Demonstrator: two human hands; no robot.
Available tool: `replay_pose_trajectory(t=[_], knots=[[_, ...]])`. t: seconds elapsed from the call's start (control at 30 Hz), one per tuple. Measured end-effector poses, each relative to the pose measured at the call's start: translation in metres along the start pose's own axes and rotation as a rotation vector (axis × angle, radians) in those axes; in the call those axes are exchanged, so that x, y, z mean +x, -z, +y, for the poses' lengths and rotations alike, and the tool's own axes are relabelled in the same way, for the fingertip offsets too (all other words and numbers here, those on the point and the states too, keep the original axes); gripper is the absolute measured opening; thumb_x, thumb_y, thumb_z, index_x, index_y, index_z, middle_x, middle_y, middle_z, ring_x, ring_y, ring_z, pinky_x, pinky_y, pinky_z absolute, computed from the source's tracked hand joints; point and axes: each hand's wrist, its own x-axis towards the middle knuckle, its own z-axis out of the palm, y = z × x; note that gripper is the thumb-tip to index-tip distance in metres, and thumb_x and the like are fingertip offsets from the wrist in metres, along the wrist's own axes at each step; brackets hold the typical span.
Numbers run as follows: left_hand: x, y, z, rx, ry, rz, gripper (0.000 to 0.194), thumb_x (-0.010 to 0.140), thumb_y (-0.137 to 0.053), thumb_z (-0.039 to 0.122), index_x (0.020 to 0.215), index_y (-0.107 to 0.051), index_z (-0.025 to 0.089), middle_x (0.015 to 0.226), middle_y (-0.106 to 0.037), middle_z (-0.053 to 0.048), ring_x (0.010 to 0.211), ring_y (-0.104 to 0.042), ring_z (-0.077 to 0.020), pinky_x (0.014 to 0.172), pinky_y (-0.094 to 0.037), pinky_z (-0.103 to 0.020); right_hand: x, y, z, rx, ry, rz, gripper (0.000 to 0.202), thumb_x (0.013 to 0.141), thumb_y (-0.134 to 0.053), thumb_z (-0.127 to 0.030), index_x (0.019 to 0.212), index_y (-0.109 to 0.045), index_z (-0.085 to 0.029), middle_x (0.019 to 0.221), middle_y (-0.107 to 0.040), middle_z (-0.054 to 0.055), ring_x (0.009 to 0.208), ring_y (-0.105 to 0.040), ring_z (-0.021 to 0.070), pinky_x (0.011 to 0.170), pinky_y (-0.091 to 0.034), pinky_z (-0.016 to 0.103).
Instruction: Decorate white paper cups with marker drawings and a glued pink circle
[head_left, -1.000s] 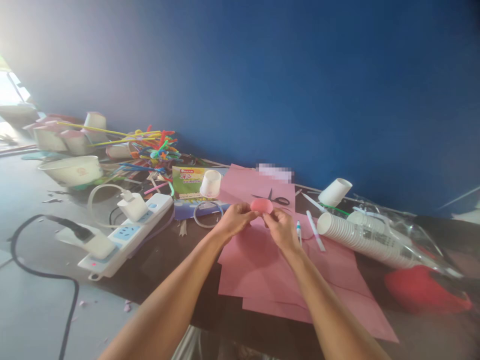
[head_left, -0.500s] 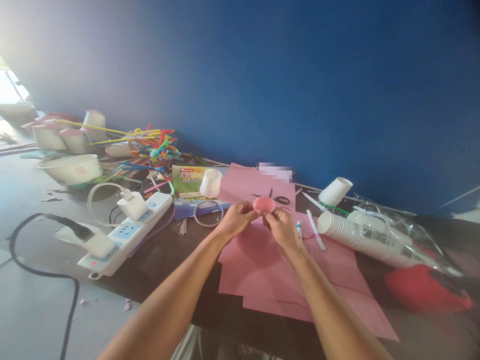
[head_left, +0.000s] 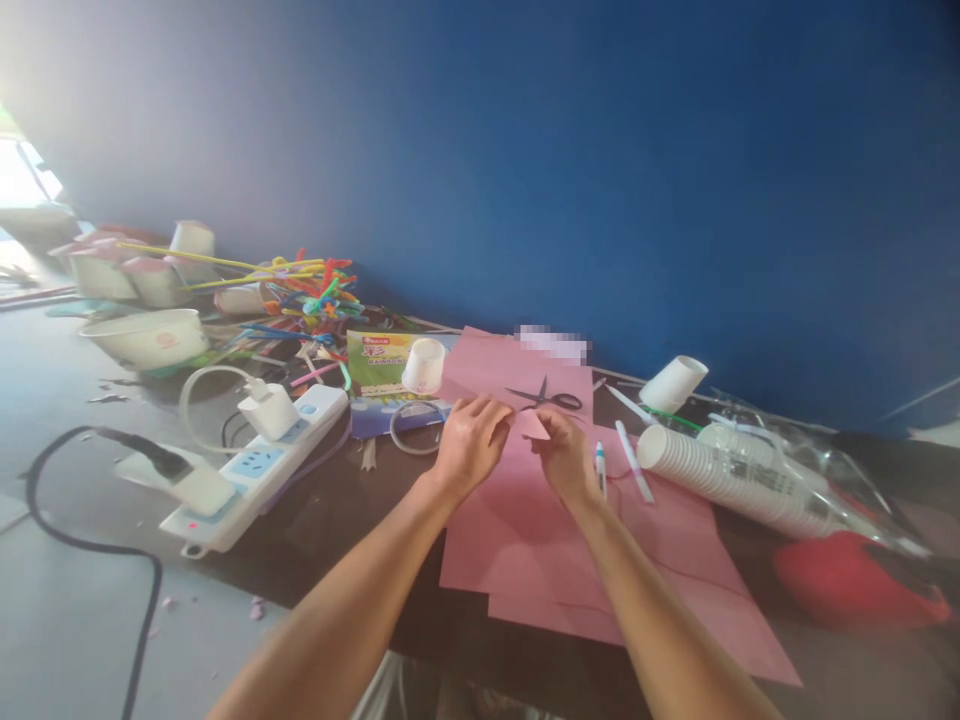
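A small pink paper piece is between my hands, above large pink sheets. My right hand pinches its right side, and it looks folded or turned at an angle. My left hand is curled at the paper's left side with its fingers closed; its fingertips are partly hidden. Just beyond the hands lie open black scissors on the pink sheet. A glue pen and a white marker rest to the right of my right hand.
An upside-down paper cup stands on a colourful packet. Left are a power strip, a bowl and pipe cleaners. Right are stacked paper cups, a tipped cup and a red item.
The pink paper piece has gone from a round, face-on shape to a narrower, angled one. My left hand has turned, its back now facing up more.
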Motion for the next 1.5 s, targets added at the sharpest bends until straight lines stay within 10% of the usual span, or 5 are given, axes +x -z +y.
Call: replay_pose_trajectory(t=[0.23, 0.43, 0.63, 1.13, 1.5], knots=[[0.002, 0.009, -0.001, 0.117, -0.172, 0.105, 0.017, 0.085, -0.045, 0.009, 0.085, -0.059, 0.018, 0.075, -0.063, -0.002, 0.071, -0.054, -0.0152, 0.081, -0.040, -0.032, 0.007, 0.003, 0.010, 0.442, -0.164, 0.064, 0.023, 0.075, -0.061, -0.033, 0.091, -0.065, -0.018, 0.076, -0.063, 0.002, 0.067, -0.056, 0.0126, 0.064, -0.046, 0.027], [0.003, 0.003, -0.009, 0.131, -0.111, 0.067, 0.015, 0.086, -0.047, 0.012, 0.085, -0.060, 0.018, 0.073, -0.063, -0.002, 0.067, -0.053, -0.0151, 0.080, -0.040, -0.032, 0.018, 0.036, -0.014, 0.217, 0.173, 0.373, 0.049, 0.086, -0.050, -0.033, 0.134, -0.044, -0.023, 0.072, -0.061, -0.003, 0.053, -0.048, 0.0088, 0.058, -0.043, 0.025], [-0.001, -0.001, -0.008, 0.123, -0.075, 0.034, 0.017, 0.086, -0.044, 0.012, 0.084, -0.060, 0.019, 0.075, -0.063, -0.002, 0.071, -0.055, -0.0156, 0.083, -0.039, -0.033, 0.009, 0.023, -0.005, 0.069, -0.009, 0.067, 0.034, 0.086, -0.047, -0.034, 0.109, -0.063, -0.016, 0.069, -0.059, 0.000, 0.053, -0.048, 0.0102, 0.051, -0.041, 0.024], [0.003, -0.006, 0.002, -0.183, 0.373, -0.246, 0.032, 0.085, -0.047, 0.036, 0.060, -0.046, 0.017, 0.051, -0.040, 0.005, 0.049, -0.033, -0.0081, 0.050, -0.022, -0.023, 0.003, 0.001, -0.002, -0.110, 0.118, 0.033, 0.023, 0.085, -0.049, -0.032, 0.081, -0.068, -0.019, 0.074, -0.064, 0.003, 0.064, -0.053, 0.0144, 0.060, -0.043, 0.027], [0.007, -0.002, 0.005, -0.340, 0.437, -0.144, 0.025, 0.084, -0.049, 0.039, 0.076, -0.055, 0.017, 0.067, -0.051, 0.002, 0.060, -0.044, -0.0097, 0.056, -0.032, -0.021, 0.002, 0.005, -0.002, -0.277, -0.008, 0.131, 0.037, 0.077, -0.052, -0.036, 0.050, -0.030, -0.021, 0.048, -0.030, -0.006, 0.049, -0.030, 0.0091, 0.048, -0.023, 0.024]])
